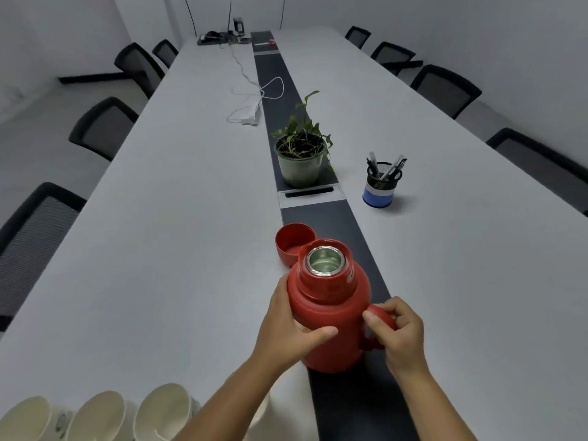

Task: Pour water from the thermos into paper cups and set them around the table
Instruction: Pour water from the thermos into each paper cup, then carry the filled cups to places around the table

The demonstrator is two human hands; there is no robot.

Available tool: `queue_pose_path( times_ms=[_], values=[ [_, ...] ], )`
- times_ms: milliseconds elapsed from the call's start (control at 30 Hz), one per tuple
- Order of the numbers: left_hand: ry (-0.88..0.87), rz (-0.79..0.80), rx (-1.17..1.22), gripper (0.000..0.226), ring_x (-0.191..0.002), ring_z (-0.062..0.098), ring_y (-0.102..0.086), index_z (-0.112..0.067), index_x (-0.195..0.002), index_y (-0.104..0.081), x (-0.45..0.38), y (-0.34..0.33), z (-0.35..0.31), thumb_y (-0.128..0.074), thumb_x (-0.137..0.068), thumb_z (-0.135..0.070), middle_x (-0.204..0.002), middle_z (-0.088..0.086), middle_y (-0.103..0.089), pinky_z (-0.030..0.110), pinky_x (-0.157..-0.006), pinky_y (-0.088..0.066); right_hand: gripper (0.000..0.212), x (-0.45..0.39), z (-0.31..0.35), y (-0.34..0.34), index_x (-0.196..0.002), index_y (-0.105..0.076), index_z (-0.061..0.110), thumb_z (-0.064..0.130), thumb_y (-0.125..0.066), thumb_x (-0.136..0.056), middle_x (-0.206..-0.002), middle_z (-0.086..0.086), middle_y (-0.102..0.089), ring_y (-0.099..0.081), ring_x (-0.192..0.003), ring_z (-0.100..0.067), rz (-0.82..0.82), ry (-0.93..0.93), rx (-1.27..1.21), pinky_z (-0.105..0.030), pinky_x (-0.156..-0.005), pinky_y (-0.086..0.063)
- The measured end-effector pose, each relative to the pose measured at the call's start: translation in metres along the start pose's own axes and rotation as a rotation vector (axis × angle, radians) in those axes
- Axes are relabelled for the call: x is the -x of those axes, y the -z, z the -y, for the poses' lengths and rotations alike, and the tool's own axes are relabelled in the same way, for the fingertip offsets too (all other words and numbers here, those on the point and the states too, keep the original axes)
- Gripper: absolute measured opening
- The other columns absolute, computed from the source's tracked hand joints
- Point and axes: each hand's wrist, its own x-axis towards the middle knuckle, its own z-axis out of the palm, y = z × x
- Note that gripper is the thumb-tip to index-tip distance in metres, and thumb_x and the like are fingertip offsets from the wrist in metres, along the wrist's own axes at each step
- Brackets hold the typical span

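A long white tabletop (pixel 178 192) with a dark centre strip (pixel 337 224) ran the length of a plain white-walled meeting room, black mesh chairs (pixel 105 128) drawn up along both sides. On the strip near the person stood a red thermos (pixel 331 313), upright and uncapped, its steel mouth showing; its red lid (pixel 292 243) lay upturned just behind it, at the strip's left edge. The left hand (pixel 286 329) wrapped the thermos body, thumb across the front, while the right hand (pixel 401 332) curled its fingers round the handle. Three white paper cups (pixel 95 415) lay on their sides at the tabletop's near-left edge, mouths toward the camera, beside the left forearm. Farther along the strip sat a potted plant (pixel 300 157), with a mesh pen holder (pixel 381 183) to its right on the white surface, and a white power strip (pixel 251 113) with looping cable beyond. Broad bare white surface stretched on either side of the thermos out to the chairs.
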Motion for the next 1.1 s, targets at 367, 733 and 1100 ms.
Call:
queue_pose_path(
  times_ms=[367,733,1100],
  values=[
    [0.02,-0.017,-0.042,0.084,-0.112,-0.015,-0.039,-0.046,-0.126,-0.026,-0.009,0.008,0.004,-0.073,-0.058,-0.035,-0.122,-0.026,-0.04,-0.005,-0.082,-0.031,0.026,-0.012,-0.023,-0.015,-0.066,-0.054,0.023,0.001,-0.061,-0.08,-0.067,-0.008,-0.056,-0.055,-0.065,-0.02,0.063,-0.028,0.09,-0.036,-0.065,-0.048],
    [0.064,-0.578,0.045,0.029,-0.099,-0.006,-0.056,-0.039,-0.101,-0.052,0.19,0.033,0.012,-0.055,-0.072,-0.036,-0.102,-0.022,-0.061,0.003,-0.083,-0.041,0.038,0.097,-0.028,0.008,-0.112,-0.049,0.02,0.009,-0.064,-0.079,-0.112,0.006,-0.048,-0.048,-0.105,-0.017,0.049,-0.05,0.393,-0.03,-0.084,-0.038],
    [0.608,-0.713,0.155,0.069,-0.114,0.013,-0.046,-0.022,-0.13,-0.039,0.301,0.022,0.112,-0.072,-0.073,-0.003,-0.126,-0.003,-0.044,0.026,-0.095,-0.035,0.086,0.204,-0.056,-0.055,-0.12,-0.028,0.043,0.009,-0.08,-0.061,-0.123,0.028,-0.037,-0.041,-0.114,0.001,0.734,-0.252,0.368,-0.011,-0.092,-0.031]
  ],
)
